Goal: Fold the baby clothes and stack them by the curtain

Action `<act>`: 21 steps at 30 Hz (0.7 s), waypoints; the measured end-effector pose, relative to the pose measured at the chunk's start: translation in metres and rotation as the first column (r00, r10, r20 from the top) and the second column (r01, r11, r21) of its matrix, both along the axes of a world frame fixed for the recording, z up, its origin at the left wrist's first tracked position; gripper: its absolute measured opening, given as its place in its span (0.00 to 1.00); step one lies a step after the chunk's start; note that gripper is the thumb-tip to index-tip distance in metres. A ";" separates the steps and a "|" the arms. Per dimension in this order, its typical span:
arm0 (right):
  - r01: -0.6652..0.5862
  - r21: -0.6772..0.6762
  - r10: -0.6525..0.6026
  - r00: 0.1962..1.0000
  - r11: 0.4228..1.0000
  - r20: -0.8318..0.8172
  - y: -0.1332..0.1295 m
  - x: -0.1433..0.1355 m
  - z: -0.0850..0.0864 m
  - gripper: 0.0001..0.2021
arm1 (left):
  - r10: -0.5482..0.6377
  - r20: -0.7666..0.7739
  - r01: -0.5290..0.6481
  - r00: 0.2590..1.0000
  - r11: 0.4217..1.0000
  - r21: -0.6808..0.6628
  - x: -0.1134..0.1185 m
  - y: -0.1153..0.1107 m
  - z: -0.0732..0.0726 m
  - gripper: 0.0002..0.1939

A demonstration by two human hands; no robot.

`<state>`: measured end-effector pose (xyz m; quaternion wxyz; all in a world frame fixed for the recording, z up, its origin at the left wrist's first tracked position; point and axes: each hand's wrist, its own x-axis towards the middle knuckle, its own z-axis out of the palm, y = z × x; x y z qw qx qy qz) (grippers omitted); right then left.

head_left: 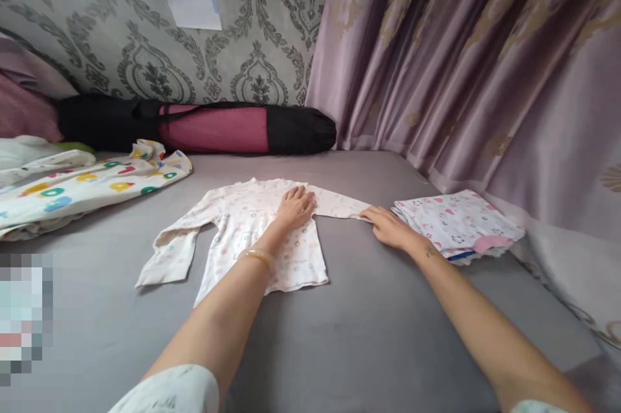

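Observation:
A small white long-sleeved shirt with a faint print is spread on the grey sheet. Its left-side sleeve bends down, while the right-side one stretches out straight. My left hand, with a bangle on the wrist, lies flat on the shirt near the right-side shoulder, fingers extended. At the cuff of the outstretched sleeve, my right hand has its fingers closed on the fabric. Just right of that hand sits a folded stack of white clothes with pink print.
Patterned cloth lies in a loose heap at the left. A black and pink long bag runs along the wall. Purple curtains hang down the right side. A blurred patch covers the left edge.

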<state>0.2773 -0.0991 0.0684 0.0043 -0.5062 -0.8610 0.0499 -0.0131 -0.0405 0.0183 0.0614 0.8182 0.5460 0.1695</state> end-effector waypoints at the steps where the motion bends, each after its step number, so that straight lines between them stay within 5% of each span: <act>1: -0.008 -0.021 0.008 1.000 1.000 0.018 0.001 0.000 0.002 0.27 | -0.001 -0.002 0.001 1.000 1.000 -0.003 0.000 0.000 0.000 0.23; 6: -0.011 -0.001 0.011 0.993 1.000 0.115 0.009 0.003 0.011 0.30 | -0.005 -0.007 0.005 1.000 1.000 -0.012 0.000 -0.001 0.001 0.24; 14: 0.077 0.048 -0.088 0.949 0.996 0.302 0.004 0.002 0.018 0.18 | -0.010 -0.016 0.010 1.000 1.000 -0.029 -0.001 -0.001 0.004 0.26; 17: 0.149 0.106 -0.175 0.935 0.983 0.308 0.008 -0.017 0.015 0.16 | -0.010 -0.019 0.010 1.000 1.000 -0.028 -0.001 -0.002 0.004 0.27; 21: 0.177 0.080 -0.183 0.980 0.981 0.080 0.021 -0.068 0.001 0.22 | -0.003 -0.071 0.001 0.997 1.000 -0.027 0.003 -0.001 -0.001 0.28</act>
